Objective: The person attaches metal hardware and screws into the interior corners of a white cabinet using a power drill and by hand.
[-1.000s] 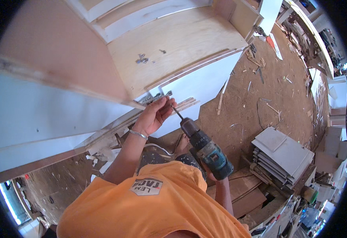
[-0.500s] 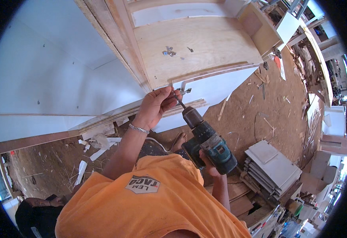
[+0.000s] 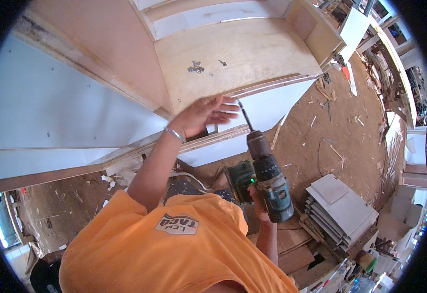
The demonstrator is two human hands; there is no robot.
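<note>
My right hand (image 3: 260, 201) is wrapped round the grip of a teal-and-black cordless drill (image 3: 272, 188). A long, thin driver bit (image 3: 244, 115) points up and slightly left from its chuck. A small green light glows on the drill's side. Beside the bit's tip, my left hand (image 3: 207, 116) has its fingers stretched out to the right, over the front edge of a wooden cabinet (image 3: 238, 51). Nothing shows in those fingers, though the palm side is partly hidden. A little pile of metal hardware (image 3: 196, 67) and one small loose piece (image 3: 222, 63) lie on the cabinet's plywood panel.
A large white panel (image 3: 52, 102) stands at the left. Stacked grey-white boards (image 3: 340, 205) sit at the lower right. Wood scraps and offcuts litter the brown dirt floor (image 3: 316, 141). Another person's dark clothing (image 3: 45, 273) shows at the lower left.
The drill has swung right and more upright, its bit moving away from the cabinet edge. My left hand's fingers have gone from pinched at the bit's tip to stretched out.
</note>
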